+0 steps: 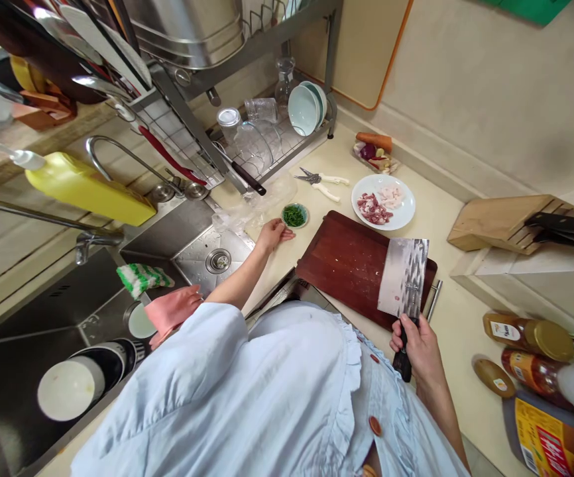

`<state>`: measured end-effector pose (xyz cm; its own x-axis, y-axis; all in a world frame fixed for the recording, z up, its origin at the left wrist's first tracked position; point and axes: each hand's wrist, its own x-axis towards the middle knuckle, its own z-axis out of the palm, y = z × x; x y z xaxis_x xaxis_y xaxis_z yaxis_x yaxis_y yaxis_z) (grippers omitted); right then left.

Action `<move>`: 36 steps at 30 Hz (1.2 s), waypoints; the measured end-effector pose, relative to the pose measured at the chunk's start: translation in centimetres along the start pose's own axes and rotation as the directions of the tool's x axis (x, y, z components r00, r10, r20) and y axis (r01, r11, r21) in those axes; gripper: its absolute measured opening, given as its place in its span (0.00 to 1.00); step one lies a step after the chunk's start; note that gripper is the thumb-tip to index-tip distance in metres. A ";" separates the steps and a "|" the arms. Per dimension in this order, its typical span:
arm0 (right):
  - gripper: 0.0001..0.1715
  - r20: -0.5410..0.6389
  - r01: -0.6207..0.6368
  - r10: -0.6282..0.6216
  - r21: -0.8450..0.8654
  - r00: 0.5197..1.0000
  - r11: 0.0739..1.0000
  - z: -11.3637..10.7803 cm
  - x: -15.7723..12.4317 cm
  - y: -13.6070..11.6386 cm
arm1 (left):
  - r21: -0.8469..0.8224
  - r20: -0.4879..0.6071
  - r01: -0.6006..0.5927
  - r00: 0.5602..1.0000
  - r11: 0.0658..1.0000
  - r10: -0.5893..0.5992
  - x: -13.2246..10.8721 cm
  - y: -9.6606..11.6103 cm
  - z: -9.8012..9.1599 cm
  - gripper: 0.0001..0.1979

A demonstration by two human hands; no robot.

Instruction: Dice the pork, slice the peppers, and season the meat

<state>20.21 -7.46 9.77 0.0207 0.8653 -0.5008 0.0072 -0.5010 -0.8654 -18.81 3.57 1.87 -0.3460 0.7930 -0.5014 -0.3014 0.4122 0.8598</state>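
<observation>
Prep looks partway through, judging by the worktop (459,324). Chopped greens (294,214) already sit in a small bowl (307,218) just past the sink corner. Cut meat is on a white plate (404,201) beyond the board: reddish pieces (374,209) on one side, paler ones (390,197) on the other, both in small bits. Carrot (375,141) and purple onion (368,152) by the wall look uncut, so those would count as left. Chopping board (339,255) carries only scattered crumbs plus the cleaver blade over its right end; no food pile on it.

Right hand (420,344): grip clamped around the black handle of the cleaver (403,275), wrist close to the body, forearm coming up from lower right. Blade points away from the person, broad face up, slightly tilted; can't tell if it rests on the board or hangs just above.

Left hand (273,235): arm stretched forward past the sink, palm down, fingers close together and slightly bent, tips at the near side of the greens bowl. Contact unclear; can't tell if that grip is closed on the rim.
</observation>
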 end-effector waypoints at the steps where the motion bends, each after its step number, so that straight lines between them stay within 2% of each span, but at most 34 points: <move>1: 0.21 -0.006 0.000 0.000 -0.003 1.000 1.000 0.1 0.0 0.0 | -0.057 -0.003 -0.001 1.000 0.998 0.001 0.6 0.2 0.5 0.10; 5: 0.22 -0.031 0.006 -0.007 -0.018 1.000 1.000 0.7 -0.4 -0.6 | -0.146 -0.021 -0.014 1.000 0.989 0.012 3.3 2.0 2.5 0.09; 8: 0.20 -0.096 0.111 -0.128 -0.165 0.987 0.980 0.3 -0.8 -1.6 | -0.099 -0.023 -0.013 1.000 0.995 0.011 4.1 2.5 3.7 0.04; 9: 0.20 -0.153 0.173 -0.218 -0.262 0.964 0.950 0.0 -0.9 -1.9 | -0.057 -0.018 -0.016 1.000 0.998 0.015 3.8 2.2 4.0 0.03; 11: 0.20 -0.270 0.240 -0.402 -0.480 0.875 0.844 -1.2 -0.8 -2.5 | 0.072 0.024 -0.059 0.998 0.996 0.057 2.6 1.1 4.2 0.05; 13: 0.19 -0.350 0.169 -0.500 -0.662 0.792 0.730 -2.5 -0.3 -2.5 | 0.251 0.121 -0.165 0.983 0.954 0.138 0.8 -0.4 4.0 0.08; 14: 0.19 -0.381 0.094 -0.510 -0.725 0.771 0.682 -3.2 0.0 -2.2 | 0.345 0.175 -0.232 0.968 0.910 0.180 -0.2 -1.2 3.8 0.09; 17: 0.16 -0.475 -0.169 -0.479 -0.817 0.738 0.551 -4.5 1.3 -0.4 | 0.536 0.284 -0.404 0.913 0.742 0.292 -2.7 -2.9 3.2 0.12; 20: 0.12 -0.542 -0.321 -0.426 -0.812 0.725 0.487 -4.7 2.6 1.7 | 0.596 0.324 -0.461 0.887 0.657 0.329 -3.9 -3.5 3.2 0.16; 23: 0.12 -0.536 -0.320 -0.388 -0.807 0.749 0.496 -4.5 4.0 2.6 | 0.586 0.324 -0.460 0.888 0.667 0.327 -4.2 -3.6 3.5 0.18; 27: 0.06 -0.521 -0.272 -0.394 -0.800 0.758 0.534 -5.3 6.3 2.2 | 0.556 0.308 -0.458 0.889 0.694 0.340 -4.9 -4.1 3.3 0.21; 29: 0.04 -0.512 -0.239 -0.395 -0.791 0.763 0.564 -6.0 7.2 1.8 | 0.556 0.251 -0.444 0.896 0.703 0.367 -5.8 -4.7 2.7 0.20; 32: 0.07 -0.490 -0.151 -0.386 -0.749 0.781 0.645 -6.8 7.9 1.6 | 0.572 0.094 -0.369 0.916 0.732 0.389 -7.7 -6.1 1.4 0.17; 34: 0.10 -0.475 -0.087 -0.375 -0.703 0.796 0.706 -7.0 8.0 1.7 | 0.569 0.017 -0.299 0.936 0.766 0.353 -8.9 -6.8 1.0 0.15; 36: 0.12 -0.459 -0.031 -0.352 -0.642 0.816 0.766 -7.2 8.0 1.8 | 0.564 -0.001 -0.257 0.950 0.785 0.311 -9.8 -7.2 1.0 0.13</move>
<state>27.59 -1.54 4.36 0.4734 0.8756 -0.0962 0.6465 -0.4196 -0.6372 -12.33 -6.72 0.65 -0.4231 0.8816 -0.2092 0.3534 0.3731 0.8578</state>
